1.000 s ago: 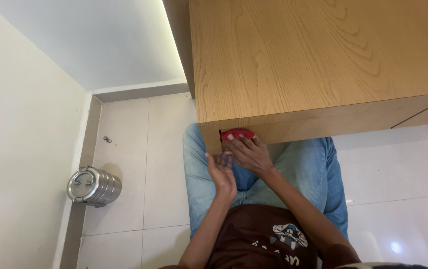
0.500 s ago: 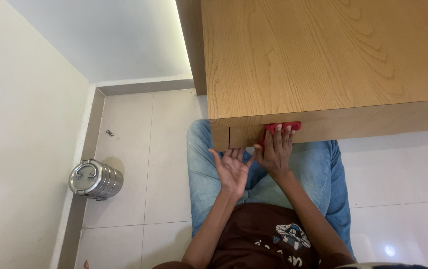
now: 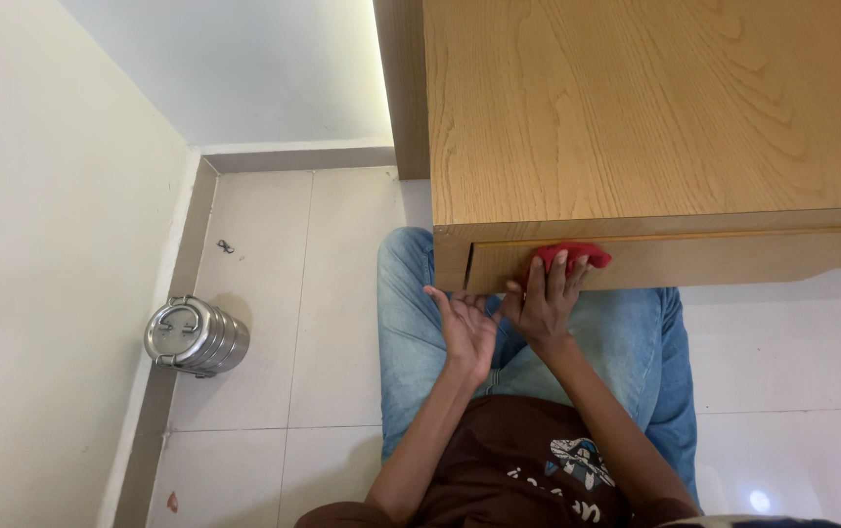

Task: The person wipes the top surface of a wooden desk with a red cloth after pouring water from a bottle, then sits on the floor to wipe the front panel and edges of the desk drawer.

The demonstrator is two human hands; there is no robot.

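- The right hand [image 3: 543,305] presses a red cloth [image 3: 573,256] flat against the front edge of the wooden bench [image 3: 655,117], fingers stretched over it, a flat grip and no pinch.
- The left hand [image 3: 466,325] hovers just below that edge, palm up, fingers spread, holding nothing.
- A steel tiffin carrier [image 3: 197,336] lies on the tiled floor [image 3: 342,284], well left of the bench.
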